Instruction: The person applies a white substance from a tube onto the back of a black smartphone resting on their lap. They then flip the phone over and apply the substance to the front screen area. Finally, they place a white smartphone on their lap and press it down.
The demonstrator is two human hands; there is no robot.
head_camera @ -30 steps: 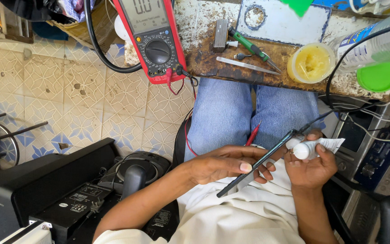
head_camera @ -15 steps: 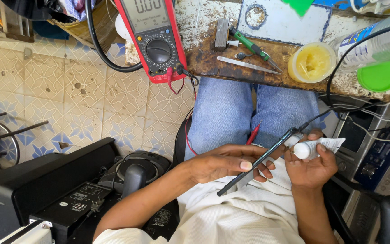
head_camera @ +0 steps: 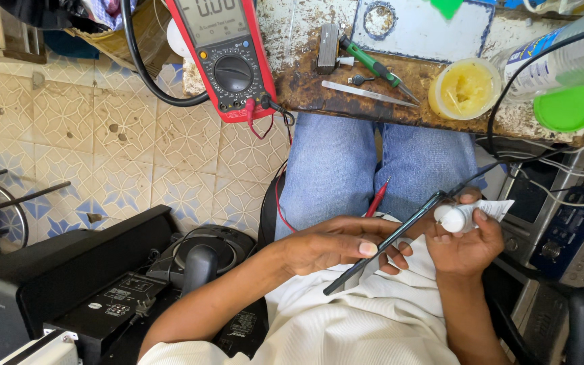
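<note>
Slanting phone [head_camera: 386, 243], top up-right, edge-on

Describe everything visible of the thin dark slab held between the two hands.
The thin dark slab is a flat, black, glossy-looking panel, seen nearly edge-on, so its face and any detail on it cannot be made out. It slants from lower left near the white shirt up to the right over the lap. The left hand grips its lower half, thumb on top and fingers beneath. Its upper end meets the right hand, which also holds a small white bottle. It hangs in the air, resting on nothing else.
</note>
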